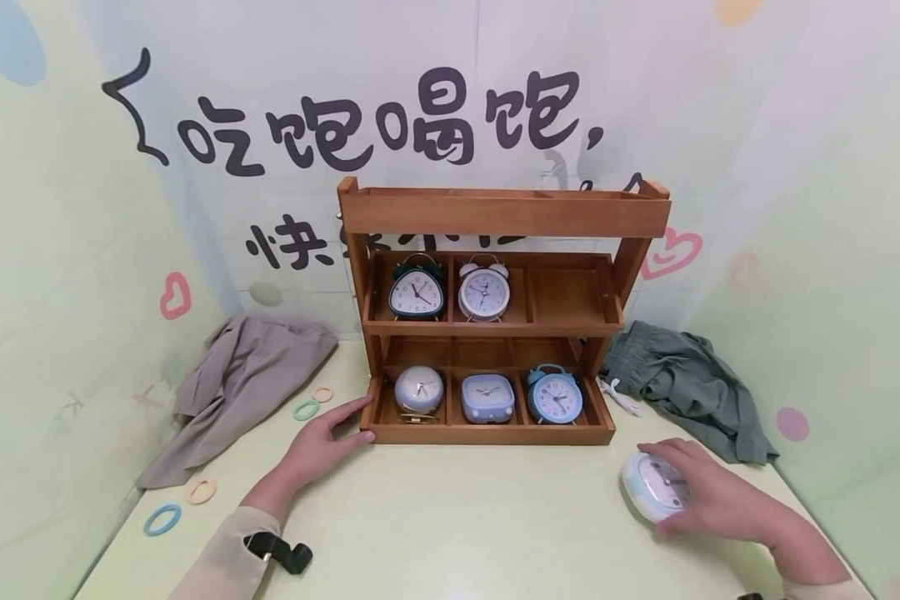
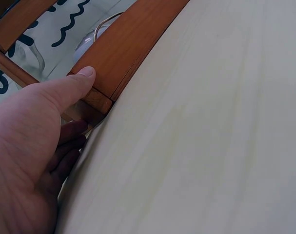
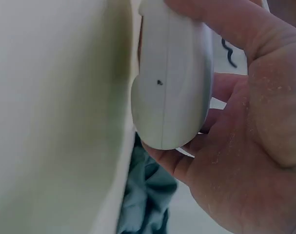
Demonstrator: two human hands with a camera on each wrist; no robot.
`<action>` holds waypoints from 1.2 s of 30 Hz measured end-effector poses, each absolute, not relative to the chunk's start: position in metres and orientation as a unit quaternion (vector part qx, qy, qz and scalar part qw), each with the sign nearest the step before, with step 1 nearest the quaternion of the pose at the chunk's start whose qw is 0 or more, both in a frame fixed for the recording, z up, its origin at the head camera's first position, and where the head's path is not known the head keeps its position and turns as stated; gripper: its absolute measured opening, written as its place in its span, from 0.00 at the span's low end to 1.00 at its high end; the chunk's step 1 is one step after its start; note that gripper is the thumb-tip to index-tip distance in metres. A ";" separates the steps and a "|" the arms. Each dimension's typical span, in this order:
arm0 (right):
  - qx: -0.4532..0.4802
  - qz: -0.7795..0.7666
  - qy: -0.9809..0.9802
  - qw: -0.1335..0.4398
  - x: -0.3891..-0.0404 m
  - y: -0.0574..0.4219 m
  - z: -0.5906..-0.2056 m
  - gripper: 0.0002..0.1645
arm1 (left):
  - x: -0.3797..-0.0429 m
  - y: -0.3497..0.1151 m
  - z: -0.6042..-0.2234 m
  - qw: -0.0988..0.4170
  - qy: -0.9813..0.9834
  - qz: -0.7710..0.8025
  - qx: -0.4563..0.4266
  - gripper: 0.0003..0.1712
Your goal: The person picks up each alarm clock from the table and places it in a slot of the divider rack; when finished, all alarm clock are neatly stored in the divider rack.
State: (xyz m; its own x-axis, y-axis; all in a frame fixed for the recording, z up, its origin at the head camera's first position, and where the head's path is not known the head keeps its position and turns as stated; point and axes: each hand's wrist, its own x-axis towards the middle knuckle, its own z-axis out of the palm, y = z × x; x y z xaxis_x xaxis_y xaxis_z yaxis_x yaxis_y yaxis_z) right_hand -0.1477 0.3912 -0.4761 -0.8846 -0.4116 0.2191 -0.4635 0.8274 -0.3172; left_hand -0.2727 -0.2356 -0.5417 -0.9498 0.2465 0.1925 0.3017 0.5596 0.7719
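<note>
At the lower left corner of a wooden display shelf [image 1: 487,435], my left hand [image 1: 322,446] grips the bottom tier. Its thumb [image 2: 84,80] lies on the front board, with the other fingers round at the side. My right hand [image 1: 712,496] holds a white and pale blue alarm clock [image 1: 648,492] to the right of the shelf, close over the table; the fingers partly cover its dial. In the right wrist view the clock's pale casing [image 3: 174,92] is seen edge-on, between thumb and fingers.
The middle tier holds a dark green clock [image 1: 416,292] and a white twin-bell clock [image 1: 483,293]. Below stand a round clock [image 1: 419,388], a squarish clock [image 1: 487,400] and a blue twin-bell clock [image 1: 555,397]. Taupe cloth [image 1: 247,392] and several rings [image 1: 162,520] lie left, grey-green cloth [image 1: 690,387] right.
</note>
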 end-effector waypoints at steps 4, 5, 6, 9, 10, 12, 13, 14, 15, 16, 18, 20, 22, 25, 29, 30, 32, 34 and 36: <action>0.270 0.167 -0.943 0.104 -0.162 0.374 -0.447 0.66 | -0.273 -0.236 -0.541 0.033 -0.883 -0.442 -0.155 0.41; 0.278 0.163 -0.941 0.107 -0.165 0.369 -0.437 0.66 | -0.273 -0.236 -0.541 0.033 -0.883 -0.442 -0.155 0.41; 0.286 0.160 -0.938 0.114 -0.169 0.363 -0.428 0.66 | -0.273 -0.236 -0.542 0.033 -0.883 -0.441 -0.155 0.41; 0.302 0.158 -0.931 0.133 -0.182 0.341 -0.397 0.67 | -0.273 -0.236 -0.542 0.032 -0.884 -0.441 -0.155 0.41; 0.303 0.157 -0.929 0.142 -0.186 0.333 -0.387 0.67 | -0.272 -0.236 -0.542 0.031 -0.883 -0.441 -0.154 0.41; 0.299 0.154 -0.927 0.167 -0.197 0.316 -0.367 0.68 | -0.271 -0.236 -0.543 0.030 -0.884 -0.441 -0.152 0.41; 0.292 0.154 -0.928 0.175 -0.202 0.307 -0.357 0.68 | -0.271 -0.236 -0.543 0.030 -0.884 -0.442 -0.151 0.41; 0.283 0.152 -0.929 0.184 -0.208 0.299 -0.347 0.68 | -0.270 -0.236 -0.543 0.030 -0.883 -0.443 -0.151 0.41; 0.275 0.150 -0.930 0.192 -0.214 0.292 -0.339 0.68 | -0.270 -0.236 -0.543 0.029 -0.883 -0.445 -0.150 0.41; 0.267 0.150 -0.931 0.199 -0.221 0.285 -0.331 0.68 | -0.270 -0.236 -0.543 0.029 -0.882 -0.446 -0.150 0.41; 0.252 0.144 -0.934 0.209 -0.233 0.275 -0.318 0.68 | -0.270 -0.236 -0.544 0.029 -0.881 -0.448 -0.151 0.41; 0.245 0.138 -0.934 0.220 -0.247 0.267 -0.309 0.68 | -0.270 -0.235 -0.543 0.028 -0.879 -0.451 -0.153 0.41; 0.233 0.126 -0.936 0.232 -0.260 0.261 -0.302 0.66 | -0.271 -0.235 -0.544 0.028 -0.879 -0.450 -0.153 0.41; 0.207 0.101 -0.940 0.251 -0.279 0.256 -0.295 0.64 | -0.272 -0.235 -0.544 0.028 -0.880 -0.448 -0.154 0.41; 0.170 0.080 -0.946 0.264 -0.299 0.253 -0.291 0.65 | -0.273 -0.236 -0.545 0.030 -0.882 -0.443 -0.156 0.41; 0.163 0.080 -0.948 0.263 -0.303 0.252 -0.290 0.65 | -0.274 -0.236 -0.544 0.031 -0.882 -0.443 -0.157 0.41; 0.153 0.076 -0.951 0.257 -0.310 0.252 -0.290 0.65 | -0.274 -0.236 -0.544 0.033 -0.883 -0.442 -0.158 0.41; 0.149 0.074 -0.955 0.246 -0.315 0.252 -0.290 0.63 | -0.274 -0.236 -0.544 0.034 -0.883 -0.440 -0.157 0.41; 0.149 0.069 -0.958 0.235 -0.318 0.251 -0.291 0.62 | -0.274 -0.236 -0.543 0.034 -0.883 -0.440 -0.157 0.41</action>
